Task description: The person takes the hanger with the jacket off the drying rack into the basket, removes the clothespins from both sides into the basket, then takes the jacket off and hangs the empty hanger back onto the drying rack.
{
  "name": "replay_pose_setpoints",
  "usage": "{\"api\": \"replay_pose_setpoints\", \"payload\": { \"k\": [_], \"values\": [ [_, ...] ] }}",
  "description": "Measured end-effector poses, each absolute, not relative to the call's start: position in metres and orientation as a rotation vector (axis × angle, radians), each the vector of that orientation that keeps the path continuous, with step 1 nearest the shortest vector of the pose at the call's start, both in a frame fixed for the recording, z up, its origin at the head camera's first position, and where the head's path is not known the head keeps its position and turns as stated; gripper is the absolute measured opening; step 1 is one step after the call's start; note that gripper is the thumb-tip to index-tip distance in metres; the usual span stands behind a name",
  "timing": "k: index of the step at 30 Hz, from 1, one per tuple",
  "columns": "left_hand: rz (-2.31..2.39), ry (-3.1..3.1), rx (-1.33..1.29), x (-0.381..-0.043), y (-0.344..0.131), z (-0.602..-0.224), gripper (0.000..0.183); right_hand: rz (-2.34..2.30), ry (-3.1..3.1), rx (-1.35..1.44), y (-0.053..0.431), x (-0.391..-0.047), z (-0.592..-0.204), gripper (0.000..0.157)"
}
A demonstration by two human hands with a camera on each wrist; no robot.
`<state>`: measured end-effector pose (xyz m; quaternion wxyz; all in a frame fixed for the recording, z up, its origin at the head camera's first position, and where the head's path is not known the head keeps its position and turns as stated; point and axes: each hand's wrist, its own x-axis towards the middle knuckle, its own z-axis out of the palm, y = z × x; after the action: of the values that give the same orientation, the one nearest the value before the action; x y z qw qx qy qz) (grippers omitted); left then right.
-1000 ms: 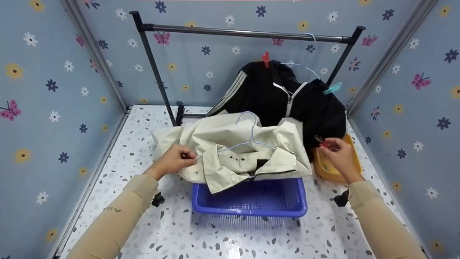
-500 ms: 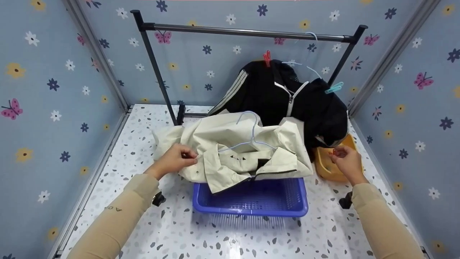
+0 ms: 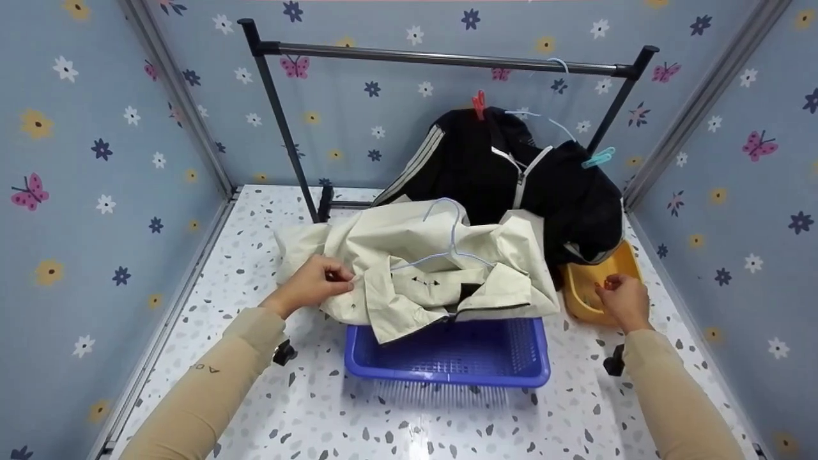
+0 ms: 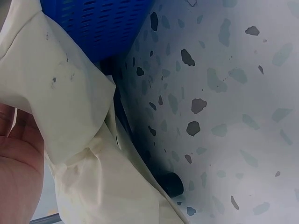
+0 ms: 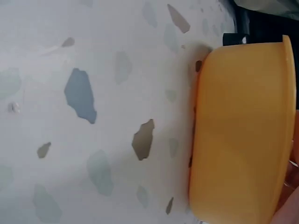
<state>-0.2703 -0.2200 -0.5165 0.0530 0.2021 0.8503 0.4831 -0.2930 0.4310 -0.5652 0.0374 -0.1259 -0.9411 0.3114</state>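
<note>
A cream jacket (image 3: 409, 233) with a light-blue hanger (image 3: 452, 246) in its collar lies over the back of a blue basket (image 3: 447, 377). My left hand (image 3: 313, 281) pinches the jacket at its left shoulder; the left wrist view shows the cream cloth (image 4: 70, 93) beside that palm (image 4: 21, 172). My right hand (image 3: 626, 300) is over a yellow bin (image 3: 578, 306), thumb and fingers pinching a small red clothespin (image 3: 599, 285), mostly hidden by the fingers. The bin's outer wall (image 5: 243, 130) fills much of the right wrist view, with fingers at its far edge.
Behind stands a black rack with a crossbar (image 3: 415, 56). From it hangs a black jacket (image 3: 473, 166) on a blue hanger, with a red clothespin (image 3: 479, 105) and a teal clothespin (image 3: 599, 157) on its shoulders. Its sleeve droops over the bin. Flower-patterned walls enclose the floor.
My right hand has moved from beside the black sleeve to the right and down, over the yellow bin, with the red clothespin. My left hand keeps its grip on the cream jacket.
</note>
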Motion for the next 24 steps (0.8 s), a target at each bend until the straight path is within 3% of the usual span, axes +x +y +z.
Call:
{"api": "replay_pose_setpoints", "payload": {
  "k": [15,24],
  "values": [
    [1.461,2.584,0.594,-0.2707,-0.2185,-0.5160,0.006,0.794,-3.045,-0.394,0.4356,-0.2984,-0.5686,0.044],
    [1.455,2.588,0.629,-0.2701,-0.2197,-0.5156,0.008,0.785,-3.064,-0.388,0.4330,-0.2978,-0.5673,0.056]
  ]
}}
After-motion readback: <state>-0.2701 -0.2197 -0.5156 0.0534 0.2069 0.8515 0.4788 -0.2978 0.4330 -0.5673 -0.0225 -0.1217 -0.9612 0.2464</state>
